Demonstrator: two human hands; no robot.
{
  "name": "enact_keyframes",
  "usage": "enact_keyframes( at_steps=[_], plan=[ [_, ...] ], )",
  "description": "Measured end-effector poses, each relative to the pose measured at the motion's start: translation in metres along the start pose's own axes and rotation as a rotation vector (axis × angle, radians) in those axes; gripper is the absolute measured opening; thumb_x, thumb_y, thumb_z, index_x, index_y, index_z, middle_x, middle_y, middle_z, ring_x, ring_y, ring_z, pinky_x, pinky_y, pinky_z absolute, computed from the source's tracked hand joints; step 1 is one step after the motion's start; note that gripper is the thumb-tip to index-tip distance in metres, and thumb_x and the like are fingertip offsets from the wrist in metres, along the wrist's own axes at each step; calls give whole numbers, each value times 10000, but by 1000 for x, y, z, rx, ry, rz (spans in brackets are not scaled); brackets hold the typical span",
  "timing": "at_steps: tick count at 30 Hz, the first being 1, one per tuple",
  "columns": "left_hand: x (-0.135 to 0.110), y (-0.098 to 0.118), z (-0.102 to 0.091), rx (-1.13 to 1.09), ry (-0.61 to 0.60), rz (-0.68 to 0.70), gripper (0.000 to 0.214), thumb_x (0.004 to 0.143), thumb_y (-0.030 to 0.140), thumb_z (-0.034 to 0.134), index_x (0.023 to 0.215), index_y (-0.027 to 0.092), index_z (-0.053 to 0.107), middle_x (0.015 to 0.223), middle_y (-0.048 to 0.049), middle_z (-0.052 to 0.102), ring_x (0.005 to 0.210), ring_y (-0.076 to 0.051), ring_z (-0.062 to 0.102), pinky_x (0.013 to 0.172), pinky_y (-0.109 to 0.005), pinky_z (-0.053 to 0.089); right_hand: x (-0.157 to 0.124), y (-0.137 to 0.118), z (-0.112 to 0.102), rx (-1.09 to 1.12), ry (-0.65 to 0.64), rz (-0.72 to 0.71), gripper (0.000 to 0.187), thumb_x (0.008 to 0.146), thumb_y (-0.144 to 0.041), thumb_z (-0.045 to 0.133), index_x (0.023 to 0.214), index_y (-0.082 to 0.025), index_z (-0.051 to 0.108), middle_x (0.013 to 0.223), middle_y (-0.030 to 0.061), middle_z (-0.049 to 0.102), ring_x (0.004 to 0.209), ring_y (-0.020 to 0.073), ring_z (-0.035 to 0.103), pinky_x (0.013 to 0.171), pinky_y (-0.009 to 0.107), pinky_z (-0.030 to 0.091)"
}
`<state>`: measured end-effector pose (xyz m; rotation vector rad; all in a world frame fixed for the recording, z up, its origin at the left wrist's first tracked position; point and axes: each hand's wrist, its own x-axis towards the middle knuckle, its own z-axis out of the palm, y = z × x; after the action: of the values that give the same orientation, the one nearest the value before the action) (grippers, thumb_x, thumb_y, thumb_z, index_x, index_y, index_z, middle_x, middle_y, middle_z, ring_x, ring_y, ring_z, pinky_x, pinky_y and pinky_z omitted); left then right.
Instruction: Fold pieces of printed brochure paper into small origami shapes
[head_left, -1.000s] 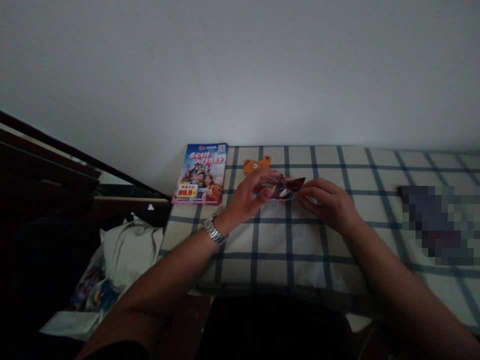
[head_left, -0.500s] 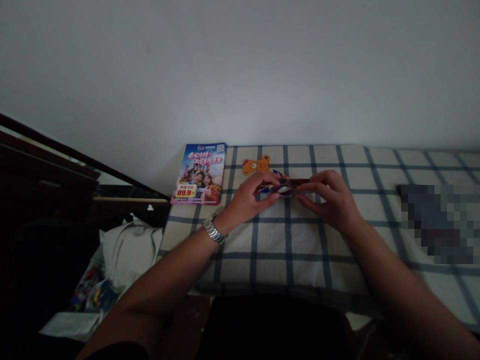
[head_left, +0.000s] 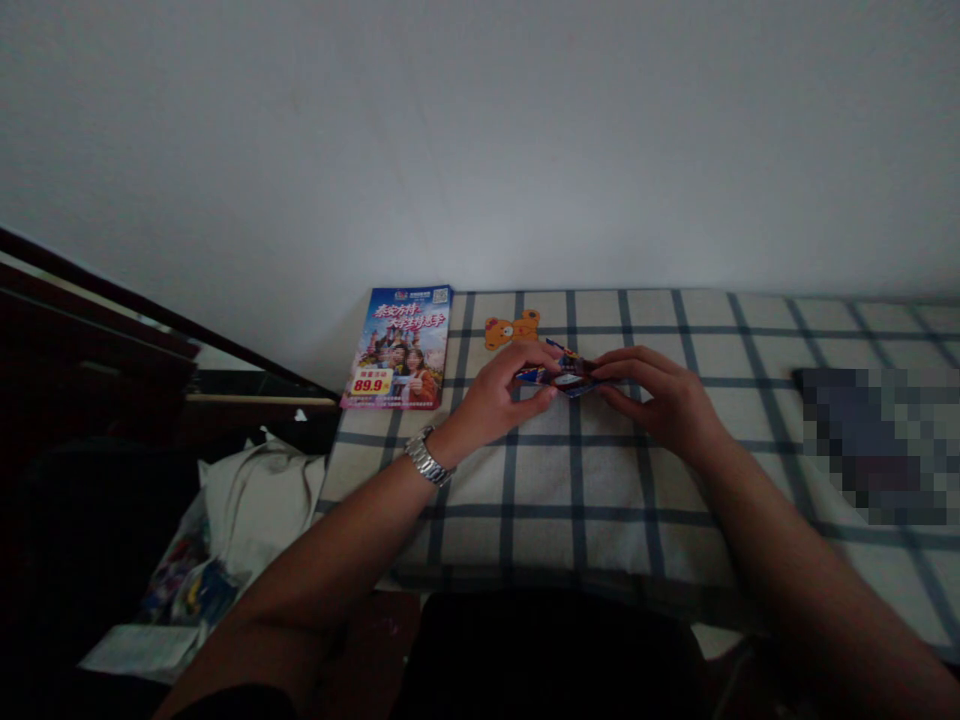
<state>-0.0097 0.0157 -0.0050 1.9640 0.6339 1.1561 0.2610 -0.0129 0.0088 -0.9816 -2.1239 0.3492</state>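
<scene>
My left hand (head_left: 496,397) and my right hand (head_left: 654,394) meet over a checked cloth (head_left: 600,480) near the wall. Between their fingertips lies a small folded piece of printed paper (head_left: 561,373), blue and red, pressed low against the cloth. Both hands pinch it, the left from the left end, the right from the right end. A metal watch (head_left: 428,458) sits on my left wrist. Part of the paper is hidden under my fingers.
A colourful flyer (head_left: 400,346) lies at the cloth's far left corner. An orange bear-shaped cutout (head_left: 512,328) rests just beyond my left hand. A blurred dark object (head_left: 874,440) sits at the right. Bags and a white cloth (head_left: 247,495) lie on the floor at left.
The folded paper was raised and tilted a second ago; now it is flattened lower on the cloth, with my right hand's fingers moved in over its right end.
</scene>
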Motion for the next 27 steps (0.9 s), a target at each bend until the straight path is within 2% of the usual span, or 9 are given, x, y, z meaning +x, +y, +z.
enact_keyframes(
  at_steps=[4,7,10,14,20,24,27],
  plan=[
    [0,2,-2,-17,-18,-5,246,1027,311,700,1256,247,638,1355,-112,657,1336,-243,631,1115,-450,569,2,-1,-2,-6,49,6,127,988,-208,699,1092,-276,725,1157,78,777,1037,246,770,903,407,658],
    [2,1,-6,6,39,18,227,1071,316,626,1287,247,629,1318,-108,653,1307,-236,640,1104,-448,579,3,-2,-5,-10,82,26,102,975,-205,705,1047,-273,728,1129,72,782,985,245,773,854,402,663],
    [4,-5,-10,85,133,17,216,1089,315,591,1284,234,632,1288,-106,647,1250,-223,656,1084,-430,586,3,-2,-8,-5,111,83,65,971,-222,709,1010,-269,732,1103,69,782,935,238,765,809,392,662],
    [5,-16,-10,187,151,-36,245,1105,321,553,1321,227,621,1293,-115,651,1196,-209,672,1051,-408,602,1,5,-9,45,171,210,14,969,-268,712,973,-257,719,1067,65,772,954,235,763,802,376,668],
    [3,-20,-3,315,65,-38,355,1069,225,589,1421,261,572,1345,-103,635,1153,-211,680,1036,-441,613,-3,17,-5,96,288,435,122,946,-362,731,988,-250,710,1036,53,762,924,226,762,806,374,685],
    [5,-15,1,387,12,-43,404,1050,179,600,1443,265,558,1354,-98,650,1205,-230,666,1087,-474,585,-3,19,-5,84,291,473,147,937,-384,734,986,-246,714,1033,52,759,914,227,756,823,391,683],
    [6,-15,3,411,-10,-52,355,1044,163,602,1388,251,589,1341,-98,670,1272,-241,652,1126,-488,563,-2,17,-5,83,291,478,137,938,-379,727,965,-245,715,1026,50,756,906,223,756,823,387,684]
  ],
)
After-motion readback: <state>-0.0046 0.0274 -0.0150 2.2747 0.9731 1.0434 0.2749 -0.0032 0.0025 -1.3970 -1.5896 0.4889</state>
